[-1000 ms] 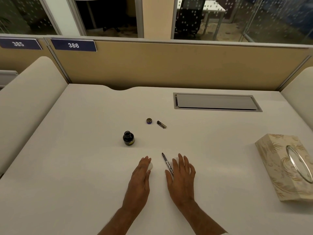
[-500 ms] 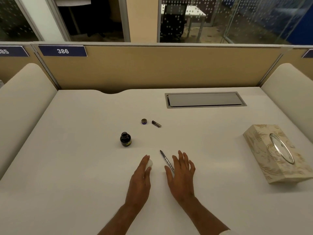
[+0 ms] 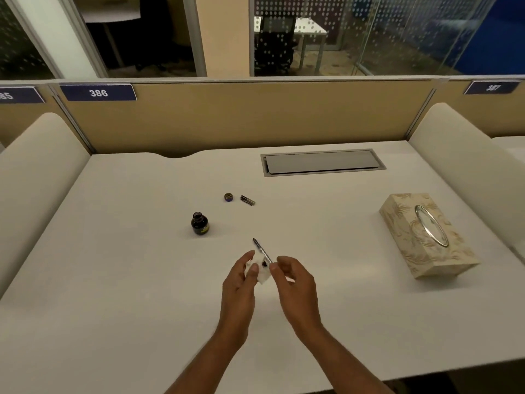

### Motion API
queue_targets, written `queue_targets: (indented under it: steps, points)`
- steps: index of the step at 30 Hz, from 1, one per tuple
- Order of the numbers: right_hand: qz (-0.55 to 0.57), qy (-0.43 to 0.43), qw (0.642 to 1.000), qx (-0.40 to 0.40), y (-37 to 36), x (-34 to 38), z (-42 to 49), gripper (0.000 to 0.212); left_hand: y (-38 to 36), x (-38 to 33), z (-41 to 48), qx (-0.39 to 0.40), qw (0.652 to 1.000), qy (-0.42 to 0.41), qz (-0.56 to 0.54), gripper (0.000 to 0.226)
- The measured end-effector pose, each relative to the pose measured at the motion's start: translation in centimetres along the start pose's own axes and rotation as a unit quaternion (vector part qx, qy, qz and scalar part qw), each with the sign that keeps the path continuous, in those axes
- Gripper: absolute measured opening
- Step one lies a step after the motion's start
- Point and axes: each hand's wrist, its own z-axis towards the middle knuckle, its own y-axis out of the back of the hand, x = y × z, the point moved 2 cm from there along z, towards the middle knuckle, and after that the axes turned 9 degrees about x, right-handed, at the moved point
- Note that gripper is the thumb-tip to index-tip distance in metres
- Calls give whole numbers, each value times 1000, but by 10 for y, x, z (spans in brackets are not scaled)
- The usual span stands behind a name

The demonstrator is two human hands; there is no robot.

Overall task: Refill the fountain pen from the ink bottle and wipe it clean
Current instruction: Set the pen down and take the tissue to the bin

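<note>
Right hand (image 3: 295, 282) pinches the back end of the fountain pen (image 3: 261, 250), nib aimed at the desk's (image 3: 113, 280) far edge. Left hand (image 3: 241, 282) grips a white tissue (image 3: 262, 275) (dark ink blot on it) right beside the pen. Open ink bottle (image 3: 199, 224) stands mid-desk, tissue box (image 3: 426, 237) near the right edge.

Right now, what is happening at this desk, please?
A person seems to be wiping a fountain pen at a white desk. The right hand pinches the pen, tip pointing away; the left hand holds a white tissue with a dark ink spot beside it. The ink bottle stands open, its cap and a small pen part lying behind it.
</note>
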Motion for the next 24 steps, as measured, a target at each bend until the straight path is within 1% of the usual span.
queue_targets:
  steps: [2,4,9,13,17,20,24]
  points:
    - [73,-31,996,38,15,1,-17,9,-18,0,-18,24,1000,-3,-18,31]
    - [132,-56,987,74,35,0,-35,11,-39,3,-39,48,999,-12,-24,31]
    - [220,-91,966,102,99,-14,-87,16,-102,21,-96,43,999,-17,-22,29]
    - [255,-108,957,85,152,-34,-132,17,-152,40,-139,46,999,-16,15,28]
    - [248,-114,961,52,192,-53,-172,13,-187,54,-175,54,997,8,48,23]
    - [222,-111,969,22,208,-64,-198,8,-196,61,-194,60,995,8,75,24]
    - [206,-122,971,-13,215,-82,-228,7,-196,78,-215,106,988,13,113,27]
